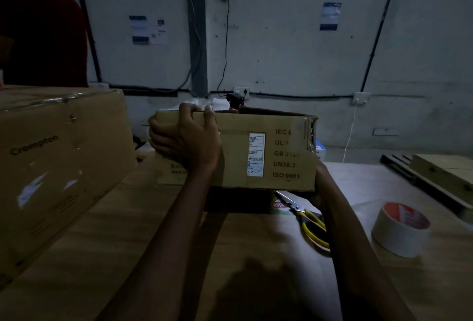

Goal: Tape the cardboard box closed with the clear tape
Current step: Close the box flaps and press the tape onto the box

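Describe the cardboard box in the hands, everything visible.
The cardboard box is brown, a side facing the camera with a white label and print including ISO 9001. Its upper right corner is crumpled; white paper shows above its top. The left hand grips its upper left corner; the right hand meets its lower right corner, mostly hidden.

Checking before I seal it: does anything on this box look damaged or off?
Yes. The cardboard box has a crumpled, torn upper right corner, and white paper pokes out of its open top beside the left hand.
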Tool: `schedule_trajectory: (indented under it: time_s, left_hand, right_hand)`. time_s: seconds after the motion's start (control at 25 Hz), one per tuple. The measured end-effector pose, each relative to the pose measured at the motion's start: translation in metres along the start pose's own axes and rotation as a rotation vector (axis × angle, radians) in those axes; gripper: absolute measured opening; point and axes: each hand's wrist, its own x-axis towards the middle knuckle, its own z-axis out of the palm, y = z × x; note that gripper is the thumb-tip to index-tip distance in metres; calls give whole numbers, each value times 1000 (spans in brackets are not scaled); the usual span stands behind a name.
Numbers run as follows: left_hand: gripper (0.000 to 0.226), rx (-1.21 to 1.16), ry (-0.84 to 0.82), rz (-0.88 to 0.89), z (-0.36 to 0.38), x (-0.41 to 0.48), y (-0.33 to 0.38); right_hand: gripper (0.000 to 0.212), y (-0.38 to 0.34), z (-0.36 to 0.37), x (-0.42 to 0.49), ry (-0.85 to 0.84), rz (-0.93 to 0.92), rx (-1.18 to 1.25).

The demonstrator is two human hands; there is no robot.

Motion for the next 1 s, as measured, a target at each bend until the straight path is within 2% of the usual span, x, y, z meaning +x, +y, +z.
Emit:
schedule_trajectory:
  time_s: [0.16, 0.24, 0.36, 0.56, 0.68, 0.8, 1.0]
  left_hand:
    - [48, -6, -25, -10, 9, 5, -6]
    - [45, -14, -38, -26, 5, 3, -4]
    - [33, -33, -25, -78, -6, 3, 2]
    - [20, -121, -61, -257, -15, 17, -7]
    - [17, -172, -120, -312, -14, 16, -17]
    - [13, -204, -123, -348, -15, 11, -21]
    - [20, -166, -112, -338, -15, 10, -29]
  right_hand:
    - [42, 2, -2, 1, 19, 9, 43]
    - [42, 4, -2, 2, 35, 8, 70]
    - [33, 5, 5, 0, 69, -28, 107]
    - [32, 3, 25, 5, 233, -150, -38]
    - [35, 7, 25, 15, 291, -242, -214]
    - [37, 8, 26, 17, 294, -320, -349]
    - [53, 13, 25, 21, 222, -239, -246]
